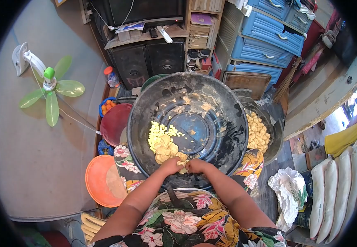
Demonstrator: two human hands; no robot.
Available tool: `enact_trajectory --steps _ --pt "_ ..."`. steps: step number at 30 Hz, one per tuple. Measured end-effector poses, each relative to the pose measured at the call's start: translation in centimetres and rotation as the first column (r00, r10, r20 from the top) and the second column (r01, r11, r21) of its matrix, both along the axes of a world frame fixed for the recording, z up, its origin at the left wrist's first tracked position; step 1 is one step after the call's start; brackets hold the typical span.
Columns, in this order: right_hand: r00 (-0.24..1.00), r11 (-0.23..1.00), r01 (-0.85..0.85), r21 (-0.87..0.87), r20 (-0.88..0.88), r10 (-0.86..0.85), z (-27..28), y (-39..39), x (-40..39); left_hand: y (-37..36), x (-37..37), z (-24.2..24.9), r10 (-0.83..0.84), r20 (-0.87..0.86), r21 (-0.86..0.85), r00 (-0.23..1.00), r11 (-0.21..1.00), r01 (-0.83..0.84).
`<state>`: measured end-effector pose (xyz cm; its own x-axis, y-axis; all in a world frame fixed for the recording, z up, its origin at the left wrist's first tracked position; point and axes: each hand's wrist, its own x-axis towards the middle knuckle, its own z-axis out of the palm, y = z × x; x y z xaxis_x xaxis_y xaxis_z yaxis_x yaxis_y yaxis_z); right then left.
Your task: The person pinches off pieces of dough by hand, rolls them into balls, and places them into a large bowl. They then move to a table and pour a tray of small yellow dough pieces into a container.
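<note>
A large dark basin [145, 99] lies before me, its inner wall smeared with dough residue. Both hands are low inside its near side, closed on one piece of dough [182, 165]. My left hand [170, 166] grips it from the left, and my right hand [196, 166] pinches it from the right with curled fingers. Just beyond my left hand sits a heap of flattened dough pieces [164, 149]. Small pale-yellow cubes [157, 133] are piled against the heap, some scattered toward the basin's middle. My fingers partly hide the held piece.
To the right, another dark basin [274, 142] holds many dough balls [258, 132]. An orange basin [94, 181] with tan powder and a red basin [114, 123] stand left. White sacks [330, 193] and a crumpled white bag [287, 191] are at right. A green-bladed fan [50, 85] is mounted left.
</note>
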<state>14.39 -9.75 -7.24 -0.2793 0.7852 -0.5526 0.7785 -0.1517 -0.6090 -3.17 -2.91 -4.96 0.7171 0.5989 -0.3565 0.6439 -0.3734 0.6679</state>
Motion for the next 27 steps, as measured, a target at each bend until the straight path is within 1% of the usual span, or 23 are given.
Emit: enact_trajectory --steps 1,3,7,10,12,13,14,15,16,18,19,21,22,24,27 --pt "1.000 1.000 0.000 0.000 0.001 0.000 -0.2 -0.1 0.1 0.0 0.0 -0.1 0.000 0.001 0.000 1.000 1.000 0.000" --pt "0.997 0.995 0.064 0.071 -0.041 -0.061 -0.5 -0.2 0.2 0.1 0.0 -0.4 -0.015 0.014 -0.013 1.000 1.000 0.015" --pt "0.999 0.994 0.043 0.096 -0.030 -0.040 -0.7 0.1 0.4 0.1 0.0 -0.3 -0.011 -0.002 -0.004 1.000 1.000 0.011" --pt "0.999 0.995 0.044 0.091 0.017 -0.045 -0.4 0.5 0.5 0.1 0.0 -0.3 -0.022 -0.018 0.007 1.000 1.000 0.022" --pt "0.979 0.930 0.200 0.308 -0.021 -0.204 0.0 1.1 0.6 0.1 0.1 -0.6 -0.021 -0.013 0.006 1.000 1.000 0.021" --pt "0.979 0.930 0.200 0.308 -0.020 -0.204 0.2 1.0 0.4 0.1 0.1 -0.6 -0.021 -0.012 0.007 1.000 1.000 0.021" --pt "0.971 0.852 0.200 0.483 0.018 -0.238 0.5 0.9 0.2 0.2 0.2 -0.6 -0.001 -0.005 0.013 1.000 1.000 0.002" --pt "0.959 0.745 0.184 0.641 0.048 -0.278 0.9 0.7 0.0 0.2 0.2 -0.4 0.018 0.002 0.019 1.000 1.000 -0.018" --pt "0.959 0.745 0.184 0.641 0.048 -0.278 1.1 0.4 -0.2 0.2 0.2 -0.3 0.018 0.002 0.018 1.000 1.000 -0.018" --pt "0.962 0.762 0.027 0.647 0.191 -0.196 1.5 -0.2 -0.7 0.2 0.3 0.1 0.124 0.047 0.067 0.991 0.990 -0.127" --pt "0.962 0.762 0.030 0.646 0.189 -0.199 1.8 -0.2 -0.7 0.2 0.3 0.4 0.121 0.045 0.067 0.992 0.990 -0.124" --pt "0.959 0.843 -0.020 0.538 0.250 -0.136 2.5 0.3 -0.6 0.3 0.4 0.8 0.170 0.037 0.053 0.985 0.984 -0.172" --pt "0.959 0.843 -0.019 0.538 0.248 -0.136 2.4 0.3 -0.5 0.3 0.3 0.7 0.170 0.035 0.053 0.985 0.984 -0.172" --pt "0.959 0.929 0.164 0.332 0.167 -0.229 1.7 0.7 -0.4 0.5 0.2 0.5 0.235 0.067 0.062 0.970 0.969 -0.240" --pt "0.951 0.929 0.178 0.323 0.187 -0.247 0.6 0.4 -0.2 0.6 0.3 0.9 0.259 0.027 0.024 0.965 0.965 -0.260"
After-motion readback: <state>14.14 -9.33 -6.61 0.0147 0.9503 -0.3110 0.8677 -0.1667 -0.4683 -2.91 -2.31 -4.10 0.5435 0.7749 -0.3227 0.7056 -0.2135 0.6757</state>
